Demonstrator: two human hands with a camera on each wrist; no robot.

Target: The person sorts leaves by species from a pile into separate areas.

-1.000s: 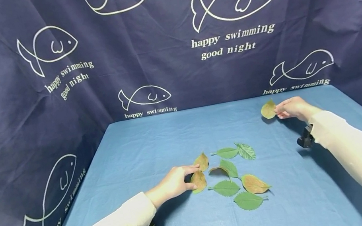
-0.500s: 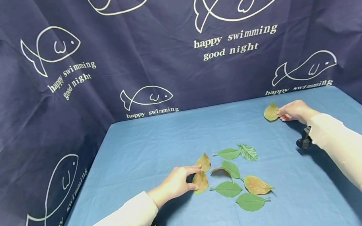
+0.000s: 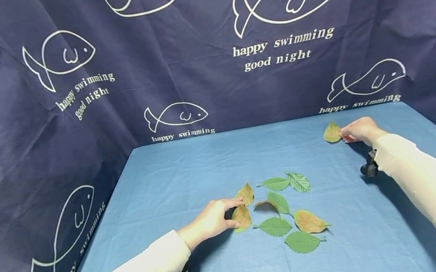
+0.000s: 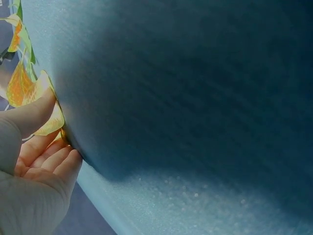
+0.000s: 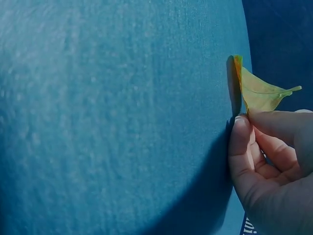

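Near the far right of the table, my right hand (image 3: 361,130) pinches a yellow-green leaf (image 3: 332,132) by its edge between thumb and fingertips. The right wrist view shows that leaf (image 5: 262,93) standing up from the cloth, its stem pointing away, with the fingertips at the cloth. My left hand (image 3: 214,219) holds a yellow-brown leaf (image 3: 242,218) at the left of the leaf group. In the left wrist view the thumb lies over this leaf (image 4: 51,117), with the fingers behind it. Another brown leaf (image 3: 245,195) touches it just beyond.
Right of my left hand lie several green leaves, among them a serrated one (image 3: 275,226), a lower one (image 3: 302,241) and a ribbed one (image 3: 298,182). An orange-brown leaf (image 3: 309,221) and a curled brown leaf (image 3: 269,205) lie among them. A dark fish-print curtain (image 3: 213,59) borders the blue table (image 3: 189,170).
My right hand has shifted slightly to the right with the yellow-green leaf, and the leaf now looks closer to the cloth. The left hand stays in place at its leaf.
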